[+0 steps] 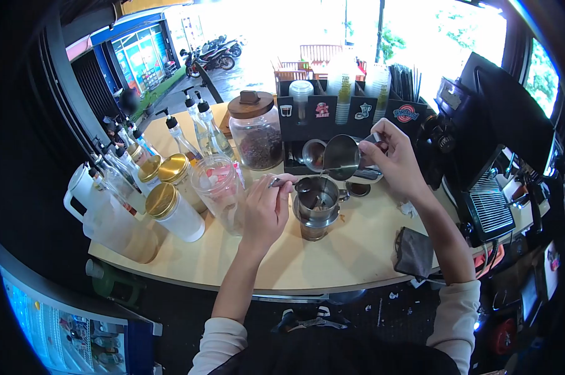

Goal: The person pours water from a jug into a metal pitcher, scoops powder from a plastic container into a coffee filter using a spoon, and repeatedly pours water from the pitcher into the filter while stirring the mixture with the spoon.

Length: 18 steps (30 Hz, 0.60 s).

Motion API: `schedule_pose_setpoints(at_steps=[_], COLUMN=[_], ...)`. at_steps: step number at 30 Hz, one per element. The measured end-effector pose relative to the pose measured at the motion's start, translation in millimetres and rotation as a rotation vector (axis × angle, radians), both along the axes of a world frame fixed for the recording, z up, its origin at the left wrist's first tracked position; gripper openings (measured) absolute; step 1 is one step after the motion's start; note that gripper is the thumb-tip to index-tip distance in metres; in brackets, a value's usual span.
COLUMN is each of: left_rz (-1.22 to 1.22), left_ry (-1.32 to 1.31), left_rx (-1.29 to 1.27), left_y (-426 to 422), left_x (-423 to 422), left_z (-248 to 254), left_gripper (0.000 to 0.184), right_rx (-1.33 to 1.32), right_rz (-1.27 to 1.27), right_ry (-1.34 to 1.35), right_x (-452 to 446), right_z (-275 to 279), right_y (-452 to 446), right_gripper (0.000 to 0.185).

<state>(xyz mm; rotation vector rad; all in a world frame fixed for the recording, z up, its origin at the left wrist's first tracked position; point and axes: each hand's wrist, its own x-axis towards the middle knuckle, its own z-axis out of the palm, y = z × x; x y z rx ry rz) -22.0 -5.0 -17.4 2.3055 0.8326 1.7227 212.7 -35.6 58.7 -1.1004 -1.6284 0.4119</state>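
My right hand (387, 161) is closed on the handle of a steel pitcher (341, 157), tilted to the left above a metal drip filter (315, 215). The filter appears to sit on a small glass (314, 233). A spoon (304, 185) is pinched in my left hand (269, 203), its bowl at the filter's open top. Whether liquid is leaving the pitcher is hard to make out. Left of my left hand stands a tall clear plastic jar (219, 187) with pink-and-white packets inside.
Gold-lidded jars (174, 212), pump bottles (184, 137) and a frosted jug (117, 228) crowd the left. Behind stand a wood-lidded jar of dark beans (255, 140) and a black cup organizer (320, 115). An espresso machine (489, 194) and dark cloth (414, 251) are at the right.
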Motion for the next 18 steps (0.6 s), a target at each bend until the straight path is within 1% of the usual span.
schedule_pose_setpoints(at_steps=[2,3,5,7,9,11,14,16,17,18], left_rz=[0.0,-0.003,-0.006,-0.085,-0.084,-0.079,-0.126,-0.112,-0.107,-0.101], left_ry=[0.002,0.0,-0.001,-0.072,-0.06,-0.05,-0.066,0.068,0.068,0.094], left_rx=[0.012,0.007,0.003,-0.059,-0.075,-0.09,-0.105,-0.044,-0.039,-0.031], left_y=[0.4,0.6,0.2,-0.1,-1.9,-2.7,-0.7,1.5,0.8,0.0], left_x=[0.4,0.5,0.1,-0.4,-4.7,-5.7,-5.6,-7.4,-7.1,-6.4], left_z=[-0.3,-1.0,-1.5,-1.6,5.5,8.0,5.8,2.5,2.8,3.1], left_gripper=[0.007,0.008,0.009,0.01,0.011,0.011,0.01,0.01,0.01,0.009], right_rx=[-0.064,-0.065,-0.13,-0.105,-0.195,-0.174,-0.281,-0.322,-0.319,-0.341], right_rz=[0.106,0.107,0.121,0.125,0.072,0.044,-0.017,-0.042,-0.037,-0.056], right_ry=[0.213,0.214,0.417,0.404,0.45,0.442,0.571,0.656,0.655,0.71], right_x=[12.8,15.8,22.7,46.6,60.6,76.8,94.7,108.1,113.4,116.1], right_z=[-10.8,-11.1,-11.9,-25.0,-34.7,-58.7,-98.2,-126.0,-137.6,-146.2], right_y=[5.6,2.7,-5.5,-5.0,-13.7,-14.7,-21.9,-22.9,-23.6,-25.1], right_gripper=[0.016,0.016,0.015,0.014,0.015,0.016,0.017,0.016,0.016,0.016])
